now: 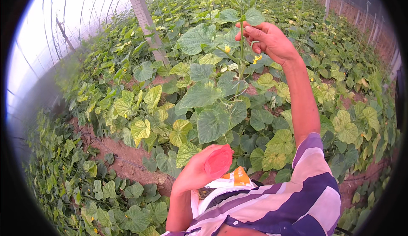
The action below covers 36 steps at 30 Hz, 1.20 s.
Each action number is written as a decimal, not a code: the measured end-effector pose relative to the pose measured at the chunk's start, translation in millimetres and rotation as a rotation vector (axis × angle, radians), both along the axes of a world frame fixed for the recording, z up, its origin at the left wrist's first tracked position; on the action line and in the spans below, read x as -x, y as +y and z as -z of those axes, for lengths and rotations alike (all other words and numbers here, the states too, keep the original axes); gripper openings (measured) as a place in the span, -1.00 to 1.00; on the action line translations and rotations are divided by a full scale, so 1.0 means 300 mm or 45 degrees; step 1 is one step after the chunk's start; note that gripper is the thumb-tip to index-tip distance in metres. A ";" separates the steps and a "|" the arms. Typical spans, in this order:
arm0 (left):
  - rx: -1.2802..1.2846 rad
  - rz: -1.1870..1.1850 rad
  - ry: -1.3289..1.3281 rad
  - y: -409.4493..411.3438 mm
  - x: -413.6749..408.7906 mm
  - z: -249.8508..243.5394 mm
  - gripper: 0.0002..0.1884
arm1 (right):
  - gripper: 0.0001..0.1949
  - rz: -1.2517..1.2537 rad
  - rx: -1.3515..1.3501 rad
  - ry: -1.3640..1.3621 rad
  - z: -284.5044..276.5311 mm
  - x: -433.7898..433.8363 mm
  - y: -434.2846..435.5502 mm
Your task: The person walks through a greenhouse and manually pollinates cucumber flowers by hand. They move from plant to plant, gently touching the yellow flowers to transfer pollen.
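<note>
My right hand is raised at the upper part of a cucumber vine. Its thumb and forefinger meet around the green stem, just below the top leaves. Yellow flowers hang from the vine below these fingers. Close to my waist, my left hand holds a pink translucent plastic item, cupped in the palm; its exact kind is unclear. Under that hand, a white and orange printed bag rests against my body, partly hidden by the wrist. Broad leaves fill the space between both hands.
Dense rows of cucumber plants spread on all sides under a greenhouse cover. A pale post rises at the left beyond the vine. A dark irrigation line runs along the bare soil path.
</note>
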<state>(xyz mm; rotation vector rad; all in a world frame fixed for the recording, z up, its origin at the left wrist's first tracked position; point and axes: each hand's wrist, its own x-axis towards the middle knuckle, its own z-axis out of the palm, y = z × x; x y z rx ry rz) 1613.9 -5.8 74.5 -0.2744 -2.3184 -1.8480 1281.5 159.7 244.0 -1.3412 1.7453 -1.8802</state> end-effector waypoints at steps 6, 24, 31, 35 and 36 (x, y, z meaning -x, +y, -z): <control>-0.248 0.169 -0.145 0.031 0.206 -0.160 -0.53 | -0.59 0.123 0.019 -0.046 0.001 -0.102 0.033; -0.058 -0.157 -0.051 0.026 0.443 -0.303 -0.65 | -0.72 -0.042 0.000 0.094 -0.018 -0.179 0.031; 0.093 -0.267 0.010 0.043 0.414 -0.399 -0.76 | -0.70 -0.087 -0.077 0.247 -0.036 -0.163 0.024; 0.147 -0.271 -0.018 0.044 0.422 -0.417 -0.75 | -0.68 0.006 -0.090 0.337 -0.034 -0.146 0.011; 0.106 -0.250 -0.015 0.041 0.431 -0.417 -0.75 | -0.66 0.012 -0.086 0.318 -0.033 -0.138 0.009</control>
